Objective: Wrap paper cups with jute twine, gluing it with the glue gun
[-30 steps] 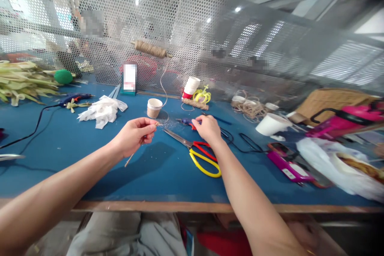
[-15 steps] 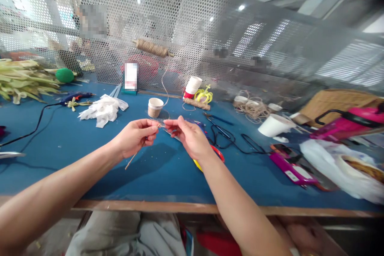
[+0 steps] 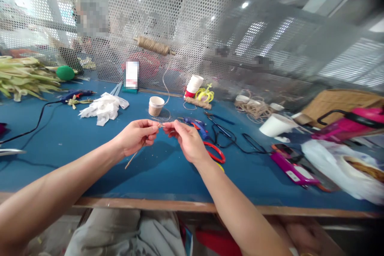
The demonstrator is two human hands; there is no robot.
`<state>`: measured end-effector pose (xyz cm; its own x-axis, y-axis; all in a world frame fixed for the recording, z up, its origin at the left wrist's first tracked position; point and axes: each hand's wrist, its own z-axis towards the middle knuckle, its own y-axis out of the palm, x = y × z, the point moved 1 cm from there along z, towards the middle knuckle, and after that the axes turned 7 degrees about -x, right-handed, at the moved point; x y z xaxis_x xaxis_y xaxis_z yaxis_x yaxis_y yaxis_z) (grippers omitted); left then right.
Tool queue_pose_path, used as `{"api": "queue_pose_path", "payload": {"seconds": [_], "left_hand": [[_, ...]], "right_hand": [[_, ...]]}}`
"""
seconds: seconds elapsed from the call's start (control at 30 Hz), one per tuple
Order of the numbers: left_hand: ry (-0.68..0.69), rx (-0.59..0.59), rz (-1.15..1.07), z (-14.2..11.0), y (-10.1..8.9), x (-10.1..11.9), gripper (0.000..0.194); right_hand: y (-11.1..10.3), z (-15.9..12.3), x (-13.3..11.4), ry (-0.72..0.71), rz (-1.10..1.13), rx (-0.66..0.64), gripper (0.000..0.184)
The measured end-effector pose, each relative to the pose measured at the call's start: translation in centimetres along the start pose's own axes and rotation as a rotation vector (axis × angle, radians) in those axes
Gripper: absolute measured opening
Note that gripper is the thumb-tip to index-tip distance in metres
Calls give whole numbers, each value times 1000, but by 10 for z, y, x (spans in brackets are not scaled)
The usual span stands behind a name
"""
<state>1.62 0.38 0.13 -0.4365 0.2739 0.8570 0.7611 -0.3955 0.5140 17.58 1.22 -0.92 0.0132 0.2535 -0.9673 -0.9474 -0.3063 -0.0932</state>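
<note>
Over the blue table, my left hand (image 3: 139,136) pinches a thin brown stem (image 3: 132,161), possibly twine-wrapped, whose lower length slants down below the fingers. At its upper end, a small tan knot or tip shows between my two hands. My right hand (image 3: 187,138) is closed, thumb against fingers, on that upper end; the exact grip is partly hidden. Just beyond the hands stands a small paper cup (image 3: 156,106) with a tan band. Scissors with red and yellow handles (image 3: 216,152) lie partly under my right wrist, beside a blue glue gun (image 3: 196,125).
At the left lie pale husks (image 3: 27,76), a green ball (image 3: 65,73), another glue gun (image 3: 76,95) and crumpled white material (image 3: 105,107). A twine spool (image 3: 153,45) hangs on the mesh panel. Pliers (image 3: 220,118), a white roll (image 3: 274,125), a purple device (image 3: 292,167) and a plastic bag (image 3: 333,164) are rightward.
My right hand has closed in, its raised thumb lowering onto the fingers at the stem's upper end. The glue gun and red scissor handle show more now. My left hand has barely moved.
</note>
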Motion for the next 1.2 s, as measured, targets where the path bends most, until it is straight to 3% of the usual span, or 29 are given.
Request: {"api": "queue_pose_path", "payload": {"seconds": [0.73,1.07,1.2], "left_hand": [[-12,-16,12,0,-1,-1,15],[27,-154,84,-9,4,5,17],[42,-140,116,-11,6,5,18]], "right_hand": [[0,-1,1,-12,28,-1,31],[1,0,0,-40,29,38,30],[1,-1,0,-73,12,26,28]]}}
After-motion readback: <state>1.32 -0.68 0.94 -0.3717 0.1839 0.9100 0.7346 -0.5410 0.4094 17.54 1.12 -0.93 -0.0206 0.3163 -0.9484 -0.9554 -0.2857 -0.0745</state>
